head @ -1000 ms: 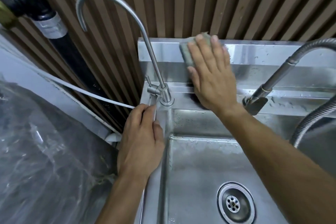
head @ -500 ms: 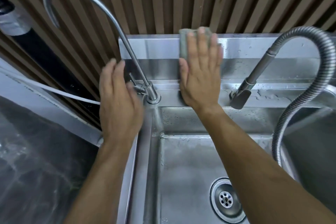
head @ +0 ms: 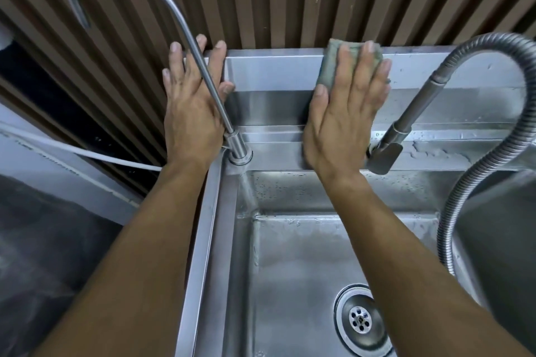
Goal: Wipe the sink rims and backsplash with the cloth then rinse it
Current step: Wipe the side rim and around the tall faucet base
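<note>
A: Where's the grey-green folded cloth (head: pixel 327 66) right now?

B: Upper middle of the frame, pressed flat against the upright stainless-steel backsplash (head: pixel 272 72) under the right hand (head: pixel 345 113). That hand is open, fingers spread over the cloth, palm pinning it rather than gripping.

A: And the left hand (head: pixel 193 104)?

B: Also open, resting on the backsplash's left end, behind the thin curved steel tap (head: pixel 185 29). It holds nothing; I judge it's bracing.

A: So which way does the wipe go?

B: The backsplash runs left to right across the frame, and the cloth sits about midway. Unwiped steel with droplets lies to its right, toward the coiled steel spray hose (head: pixel 493 136). The right hand is nearer, so I'd guess it slides along that axis. The steel sink basin (head: pixel 298 269) for rinsing lies directly below
</note>
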`<act>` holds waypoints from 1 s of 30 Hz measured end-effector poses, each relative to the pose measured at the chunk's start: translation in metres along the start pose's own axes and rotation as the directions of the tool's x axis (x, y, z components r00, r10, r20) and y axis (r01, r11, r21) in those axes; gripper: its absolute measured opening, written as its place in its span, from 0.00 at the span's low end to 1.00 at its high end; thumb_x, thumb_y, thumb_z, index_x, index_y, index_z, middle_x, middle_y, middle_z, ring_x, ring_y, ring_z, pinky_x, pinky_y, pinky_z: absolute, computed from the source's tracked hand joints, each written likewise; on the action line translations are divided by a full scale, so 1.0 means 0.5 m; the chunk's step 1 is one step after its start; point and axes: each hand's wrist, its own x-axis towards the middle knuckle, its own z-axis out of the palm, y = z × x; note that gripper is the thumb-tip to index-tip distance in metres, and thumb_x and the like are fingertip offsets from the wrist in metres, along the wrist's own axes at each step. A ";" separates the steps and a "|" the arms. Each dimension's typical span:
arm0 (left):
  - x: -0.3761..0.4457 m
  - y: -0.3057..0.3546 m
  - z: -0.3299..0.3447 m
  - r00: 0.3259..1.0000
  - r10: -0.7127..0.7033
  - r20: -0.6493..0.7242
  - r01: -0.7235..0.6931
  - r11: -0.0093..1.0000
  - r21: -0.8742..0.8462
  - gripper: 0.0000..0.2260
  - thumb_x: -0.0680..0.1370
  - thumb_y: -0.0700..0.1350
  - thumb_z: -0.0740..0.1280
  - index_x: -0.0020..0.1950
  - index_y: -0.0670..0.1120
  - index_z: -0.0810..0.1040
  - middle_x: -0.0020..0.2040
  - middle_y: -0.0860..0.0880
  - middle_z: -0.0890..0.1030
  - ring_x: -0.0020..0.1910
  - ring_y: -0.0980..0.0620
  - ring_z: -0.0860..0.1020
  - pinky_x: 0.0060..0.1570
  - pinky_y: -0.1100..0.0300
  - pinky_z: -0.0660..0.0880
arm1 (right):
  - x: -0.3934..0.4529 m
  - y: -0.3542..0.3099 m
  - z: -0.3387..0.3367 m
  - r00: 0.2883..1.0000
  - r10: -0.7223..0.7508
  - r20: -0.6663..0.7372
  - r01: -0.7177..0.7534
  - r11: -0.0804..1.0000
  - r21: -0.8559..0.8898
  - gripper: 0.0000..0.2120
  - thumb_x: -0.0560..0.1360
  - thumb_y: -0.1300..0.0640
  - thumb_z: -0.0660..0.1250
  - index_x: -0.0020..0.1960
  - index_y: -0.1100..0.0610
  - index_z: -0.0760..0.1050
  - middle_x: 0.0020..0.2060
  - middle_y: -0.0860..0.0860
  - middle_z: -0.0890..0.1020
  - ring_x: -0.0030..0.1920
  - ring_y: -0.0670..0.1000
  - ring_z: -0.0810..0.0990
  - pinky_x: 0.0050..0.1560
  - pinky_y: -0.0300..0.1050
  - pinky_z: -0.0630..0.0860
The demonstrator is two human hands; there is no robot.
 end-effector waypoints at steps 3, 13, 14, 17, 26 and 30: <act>0.002 -0.001 0.003 1.000 0.003 0.003 -0.003 1.000 0.004 0.23 0.88 0.54 0.53 0.83 0.52 0.63 0.83 0.48 0.60 0.83 0.41 0.50 0.80 0.46 0.41 | 0.001 -0.064 0.012 0.996 -0.083 0.034 0.083 0.996 0.009 0.26 0.87 0.49 0.51 0.83 0.56 0.57 0.82 0.61 0.57 0.82 0.66 0.51 0.82 0.64 0.47; -0.038 0.033 -0.049 0.990 -0.120 -0.073 0.110 0.985 -0.133 0.23 0.85 0.41 0.57 0.82 0.48 0.65 0.82 0.48 0.65 0.83 0.45 0.56 0.82 0.52 0.50 | 0.000 -0.009 0.013 0.969 -0.246 0.015 0.246 0.968 -0.038 0.25 0.87 0.51 0.56 0.82 0.54 0.59 0.82 0.58 0.61 0.82 0.64 0.56 0.82 0.60 0.50; -0.064 0.053 -0.061 0.968 -0.185 -0.172 0.150 0.969 -0.198 0.23 0.83 0.38 0.58 0.79 0.44 0.69 0.79 0.45 0.70 0.81 0.45 0.63 0.80 0.54 0.56 | -0.003 -0.006 0.012 0.978 -0.207 0.016 0.207 0.978 -0.018 0.25 0.87 0.51 0.56 0.83 0.55 0.58 0.82 0.59 0.59 0.82 0.64 0.55 0.82 0.61 0.49; -0.161 0.142 -0.080 0.951 -0.064 -0.303 0.005 0.982 -0.190 0.17 0.78 0.34 0.63 0.66 0.41 0.81 0.62 0.42 0.82 0.63 0.44 0.78 0.64 0.52 0.71 | -0.005 0.003 0.008 0.998 -0.057 0.019 0.056 0.998 0.036 0.26 0.88 0.52 0.54 0.83 0.57 0.54 0.83 0.61 0.55 0.83 0.65 0.50 0.82 0.61 0.44; 0.003 0.165 0.031 0.988 0.127 0.085 -0.135 0.987 0.089 0.26 0.86 0.43 0.53 0.84 0.44 0.55 0.85 0.45 0.50 0.84 0.42 0.47 0.82 0.42 0.47 | -0.017 -0.010 0.005 0.986 -0.152 0.074 0.146 0.985 0.088 0.26 0.88 0.53 0.53 0.83 0.57 0.54 0.82 0.62 0.54 0.82 0.67 0.49 0.81 0.66 0.47; -0.005 0.155 0.061 0.992 0.105 0.076 -0.114 0.985 0.127 0.26 0.87 0.45 0.51 0.85 0.47 0.48 0.86 0.46 0.46 0.84 0.42 0.44 0.81 0.41 0.41 | -0.013 0.000 0.011 0.975 -0.218 0.042 0.213 0.973 0.088 0.25 0.87 0.54 0.55 0.83 0.56 0.57 0.82 0.59 0.58 0.83 0.63 0.52 0.82 0.61 0.48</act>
